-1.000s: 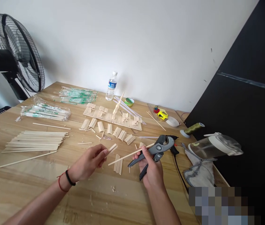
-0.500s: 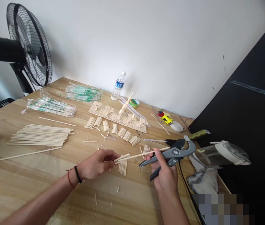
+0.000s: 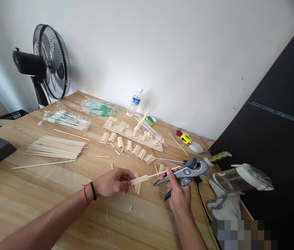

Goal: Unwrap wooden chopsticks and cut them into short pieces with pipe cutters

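My left hand (image 3: 114, 181) is closed in a pinch on short cut stick pieces (image 3: 139, 179), held against the near end of a long wooden stick (image 3: 162, 172). My right hand (image 3: 178, 192) grips a grey ratchet cutter (image 3: 185, 171) and also pins the long stick with its fingers. Under the two hands a small row of cut sticks (image 3: 137, 184) lies on the wooden table (image 3: 32, 194).
Farther back are glued stick panels (image 3: 133, 136), a pile of bare sticks (image 3: 55, 147), wrapped chopstick packs (image 3: 67, 119), a water bottle (image 3: 134, 102) and tape (image 3: 150, 120). A fan (image 3: 48, 66) stands at left. To the right are thread (image 3: 217, 157), a cloth (image 3: 223, 203) and a clear jug (image 3: 243, 177).
My left hand has carried the short pieces right until they meet the end of the long stick. The camera has swung, so the scene sits differently in the picture.
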The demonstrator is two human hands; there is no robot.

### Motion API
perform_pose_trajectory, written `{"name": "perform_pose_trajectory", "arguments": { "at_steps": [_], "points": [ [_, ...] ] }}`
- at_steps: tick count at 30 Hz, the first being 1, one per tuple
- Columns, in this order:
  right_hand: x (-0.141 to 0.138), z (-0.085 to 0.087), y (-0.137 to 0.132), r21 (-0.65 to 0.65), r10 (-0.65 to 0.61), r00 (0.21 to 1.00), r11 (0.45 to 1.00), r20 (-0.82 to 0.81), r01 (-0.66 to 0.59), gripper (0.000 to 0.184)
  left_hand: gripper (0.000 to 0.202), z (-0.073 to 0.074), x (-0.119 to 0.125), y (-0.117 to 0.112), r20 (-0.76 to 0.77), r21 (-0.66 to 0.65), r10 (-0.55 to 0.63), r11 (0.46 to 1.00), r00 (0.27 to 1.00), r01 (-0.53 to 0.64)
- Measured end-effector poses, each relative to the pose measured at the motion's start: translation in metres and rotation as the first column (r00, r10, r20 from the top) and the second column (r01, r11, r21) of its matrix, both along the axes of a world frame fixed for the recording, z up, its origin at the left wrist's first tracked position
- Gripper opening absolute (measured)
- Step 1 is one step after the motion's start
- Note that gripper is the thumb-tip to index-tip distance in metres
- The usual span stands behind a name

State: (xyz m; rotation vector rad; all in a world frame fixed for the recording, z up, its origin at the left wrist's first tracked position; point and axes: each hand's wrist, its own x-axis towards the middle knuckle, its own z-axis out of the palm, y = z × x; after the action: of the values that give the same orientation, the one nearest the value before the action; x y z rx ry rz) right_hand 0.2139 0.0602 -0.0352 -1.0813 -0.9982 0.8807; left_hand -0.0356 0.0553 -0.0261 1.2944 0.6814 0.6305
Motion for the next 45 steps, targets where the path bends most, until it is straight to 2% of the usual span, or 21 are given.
{"name": "perform_pose_trajectory", "arguments": {
  "at_steps": [6,15,20,26,31,35,40,45],
  "points": [
    [-0.003,0.005,-0.006,0.034,-0.062,0.998,0.998,0.014,0.062,0.035,0.033,0.004,0.005,-0.004,-0.028,-0.004,0.002,1.000,1.000,-0.002],
    [-0.022,0.020,-0.022,0.038,0.032,0.999,0.999,0.032,-0.033,0.032,0.030,0.008,0.014,-0.014,0.009,0.021,0.040,0.999,0.999,-0.041],
    [-0.031,0.020,-0.030,-0.003,0.110,0.990,0.994,0.086,-0.110,0.027,0.025,0.009,0.018,-0.020,0.025,-0.013,0.082,0.997,0.996,-0.081],
    [-0.034,0.020,-0.033,-0.037,0.131,0.988,0.991,0.084,-0.129,0.026,0.022,0.010,0.021,-0.024,0.011,-0.007,0.107,0.994,0.994,-0.107],
    [-0.033,0.020,-0.033,-0.055,0.162,0.986,0.986,0.046,-0.159,0.030,0.021,0.014,0.021,-0.026,-0.017,-0.001,0.102,0.995,0.995,-0.102],
    [-0.037,0.021,-0.038,-0.064,0.182,0.982,0.982,0.046,-0.179,0.030,0.031,0.019,0.019,-0.026,-0.006,-0.010,0.031,0.999,0.999,-0.031],
    [-0.045,0.020,-0.045,-0.093,0.194,0.981,0.977,0.021,-0.192,0.029,0.048,0.022,0.022,-0.027,-0.099,0.030,0.029,0.999,0.995,-0.027],
    [-0.044,0.015,-0.044,-0.089,0.227,0.971,0.971,0.080,-0.220,0.029,0.046,0.026,0.020,-0.029,-0.195,0.082,0.029,0.997,0.980,-0.013]
  ]
}}
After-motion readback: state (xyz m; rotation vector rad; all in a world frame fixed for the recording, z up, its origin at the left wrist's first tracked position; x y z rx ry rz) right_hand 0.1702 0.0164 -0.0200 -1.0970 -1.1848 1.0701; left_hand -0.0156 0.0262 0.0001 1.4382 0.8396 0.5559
